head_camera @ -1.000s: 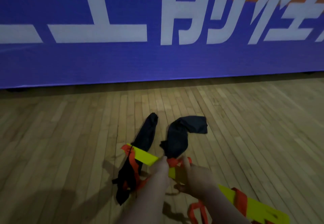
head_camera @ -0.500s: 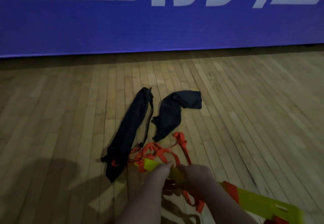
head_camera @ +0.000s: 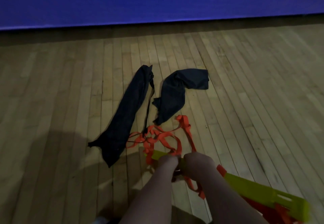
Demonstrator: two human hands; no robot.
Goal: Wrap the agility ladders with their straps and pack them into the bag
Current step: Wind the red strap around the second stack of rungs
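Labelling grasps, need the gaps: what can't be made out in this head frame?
Fingers of left hand and right hand: head view, hidden behind the hands' own backs; what they grip unclear.
Yellow ladder: head view, cut off by right and bottom edges, blurred.
Orange straps: tangled, dim; ends untraceable.
Long bag, short bag: too dim; openings indiscernible.

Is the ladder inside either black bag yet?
No: the left hand and the right hand grip the yellow ladder, while the long bag and the crumpled bag lie limp on the floor.
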